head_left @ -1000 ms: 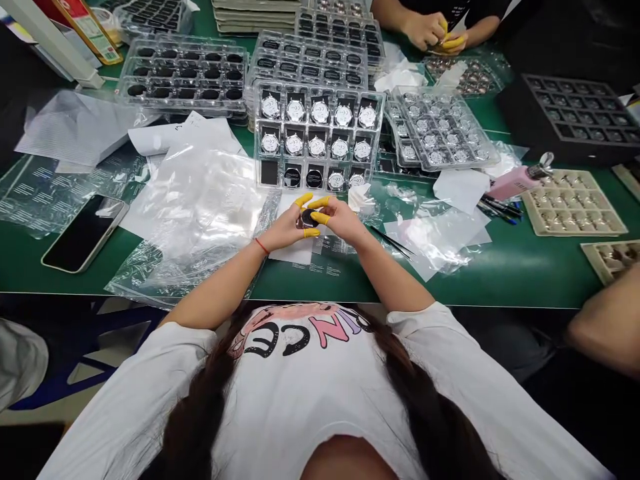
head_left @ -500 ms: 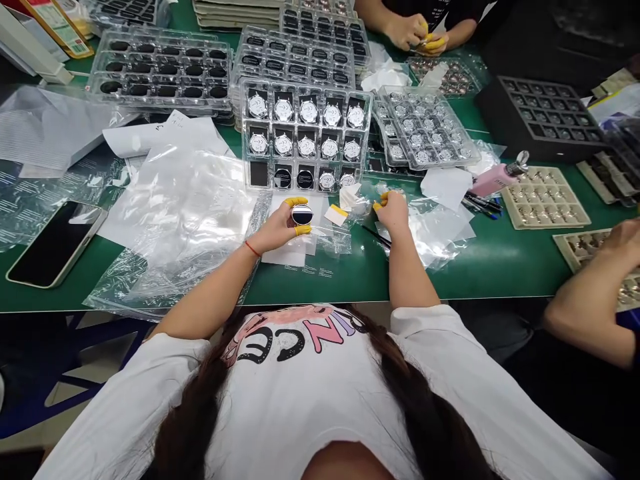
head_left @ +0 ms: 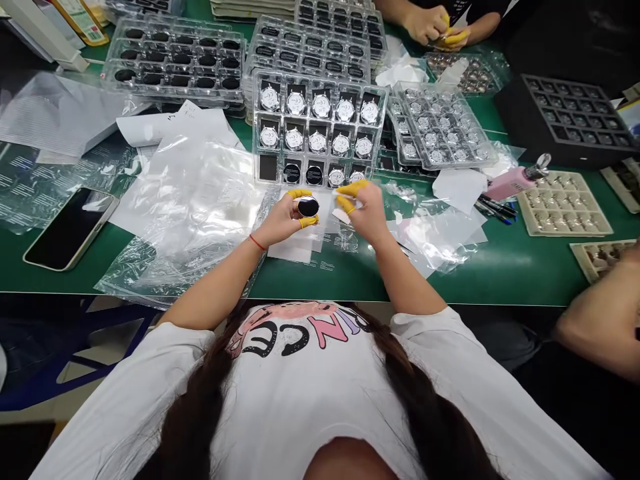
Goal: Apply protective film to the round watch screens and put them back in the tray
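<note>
My left hand (head_left: 284, 219) grips a round watch head (head_left: 308, 207) by its edge between yellow-covered fingertips. The watch head has a glossy black face and a silver rim, and is tilted toward me. To its right, my right hand (head_left: 367, 208) hovers with yellow-covered thumb and forefinger slightly apart. Nothing shows between those fingertips. A small white card (head_left: 341, 215) lies below them, partly covered by the hand. Just beyond both hands a clear tray (head_left: 321, 159) leans up, with silver, film-covered watch heads in most compartments and black discs in two of the front ones.
Plastic bags (head_left: 185, 193) and a phone (head_left: 70, 229) lie left. Stacked trays (head_left: 173, 60) stand behind. Rightward are more watch trays (head_left: 443, 127), a pink bottle (head_left: 510, 183), pens (head_left: 496, 210) and a cream tray (head_left: 565, 203). Co-workers' arms (head_left: 600, 320) are at right and across the table.
My right hand has moved left from the crumpled plastic to beside the watch head. My left hand still holds the watch head, now turned slightly. The whole view has shifted a little.
</note>
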A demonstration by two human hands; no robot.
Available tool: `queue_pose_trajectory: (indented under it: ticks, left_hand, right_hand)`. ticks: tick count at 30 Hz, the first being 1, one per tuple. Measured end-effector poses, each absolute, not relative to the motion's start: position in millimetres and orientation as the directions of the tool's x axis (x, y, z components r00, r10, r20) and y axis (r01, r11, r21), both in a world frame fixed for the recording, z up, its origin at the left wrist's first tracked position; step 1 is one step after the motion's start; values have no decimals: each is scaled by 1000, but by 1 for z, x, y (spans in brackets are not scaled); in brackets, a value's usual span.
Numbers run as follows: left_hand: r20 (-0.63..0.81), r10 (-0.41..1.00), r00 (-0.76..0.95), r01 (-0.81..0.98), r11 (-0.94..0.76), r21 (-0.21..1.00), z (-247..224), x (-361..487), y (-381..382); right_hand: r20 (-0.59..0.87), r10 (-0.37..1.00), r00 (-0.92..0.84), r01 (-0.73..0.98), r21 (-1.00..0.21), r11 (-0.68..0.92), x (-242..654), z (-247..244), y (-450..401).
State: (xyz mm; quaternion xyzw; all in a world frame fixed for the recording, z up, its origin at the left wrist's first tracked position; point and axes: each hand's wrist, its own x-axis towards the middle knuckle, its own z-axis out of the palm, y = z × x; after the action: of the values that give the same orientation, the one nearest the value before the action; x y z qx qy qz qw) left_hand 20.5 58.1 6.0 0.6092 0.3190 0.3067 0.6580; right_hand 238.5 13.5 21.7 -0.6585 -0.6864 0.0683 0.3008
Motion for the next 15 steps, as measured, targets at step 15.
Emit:
queue_pose_trajectory:
  ticks: [15]
  left_hand:
    - [27,847,532,-64,9,998,-3,19,63]
  right_hand:
    - [384,902,-196,847,-397,353,181,5,16]
